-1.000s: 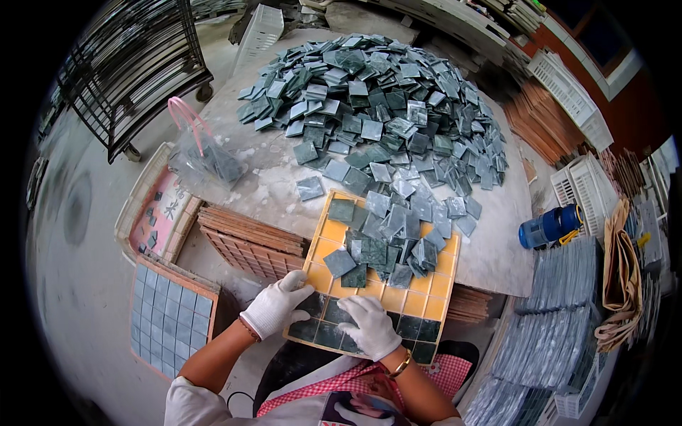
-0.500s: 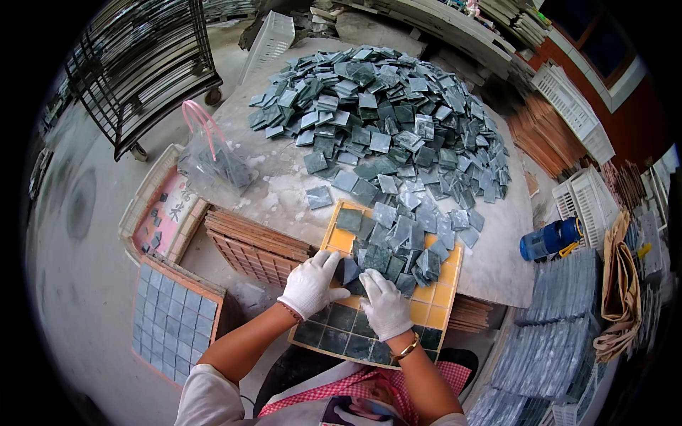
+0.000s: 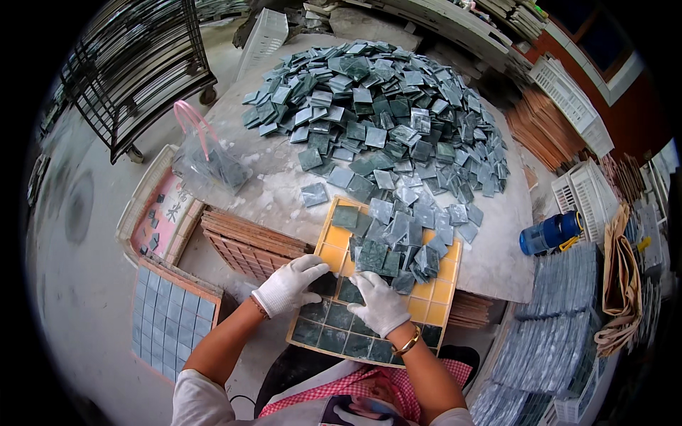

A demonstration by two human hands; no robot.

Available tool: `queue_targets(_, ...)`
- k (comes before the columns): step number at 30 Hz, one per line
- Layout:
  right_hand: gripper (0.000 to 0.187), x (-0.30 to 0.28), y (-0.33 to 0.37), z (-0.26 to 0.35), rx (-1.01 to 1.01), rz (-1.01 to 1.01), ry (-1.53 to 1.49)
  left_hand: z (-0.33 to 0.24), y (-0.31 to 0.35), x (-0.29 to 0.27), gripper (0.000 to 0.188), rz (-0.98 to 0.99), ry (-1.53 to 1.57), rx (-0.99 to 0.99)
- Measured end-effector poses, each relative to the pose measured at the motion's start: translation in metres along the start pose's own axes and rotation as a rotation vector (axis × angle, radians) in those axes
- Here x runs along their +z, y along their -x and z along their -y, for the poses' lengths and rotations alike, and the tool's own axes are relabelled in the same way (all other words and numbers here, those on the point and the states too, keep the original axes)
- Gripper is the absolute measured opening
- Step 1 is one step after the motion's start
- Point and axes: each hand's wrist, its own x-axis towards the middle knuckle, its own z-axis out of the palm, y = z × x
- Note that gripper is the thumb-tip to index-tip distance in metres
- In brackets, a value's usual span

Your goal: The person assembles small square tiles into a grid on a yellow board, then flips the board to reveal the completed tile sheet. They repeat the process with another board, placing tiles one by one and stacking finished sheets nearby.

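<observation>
A yellow gridded tray (image 3: 332,234) lies tilted before me, its nearer cells filled with dark green square stone tiles (image 3: 334,316). My left hand (image 3: 288,285), white-gloved, is at the tray's left edge with thumb and index finger apart, beside a dark tile (image 3: 325,284) in the leftmost cell. Also gloved, my right hand (image 3: 380,305) rests over the middle of the tray. Its fingertips touch near another tile (image 3: 349,291), and thumb and fingers are spread. Loose tiles (image 3: 380,257) lie heaped on the tray's upper part.
A large pile of green-grey tiles (image 3: 383,106) covers the table (image 3: 270,177) beyond. Brown gridded trays (image 3: 249,245) stand stacked at left, near a tile-filled tray (image 3: 170,309). Rightward are a blue bottle (image 3: 550,233), stacked tiles (image 3: 547,312) and white crates (image 3: 586,195).
My left hand has moved left and slightly down, away from the right hand. A tile that stood tilted between the hands is no longer seen there; dark tiles show in that row.
</observation>
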Motion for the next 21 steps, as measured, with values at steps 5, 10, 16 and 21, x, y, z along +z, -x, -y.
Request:
queue_targets(5, 0.047, 0.007, -0.001, 0.002, -0.007, -0.018, 0.014, 0.007, -0.001, 0.006, 0.048, 0.013, -0.043, -0.020)
queue_targets(10, 0.037, 0.010, -0.001, 0.002, -0.050, -0.047, -0.035, -0.018, -0.008, 0.002, 0.049, 0.011, -0.212, -0.079)
queue_targets(16, 0.034, 0.019, 0.006, -0.009, -0.088, -0.076, -0.088, -0.021, -0.006, 0.019, 0.049, -0.032, -0.354, -0.050)
queue_targets(21, 0.035, 0.018, 0.001, -0.003, -0.013, -0.053, -0.130, -0.010, -0.009, 0.014, 0.051, 0.016, -0.265, 0.020)
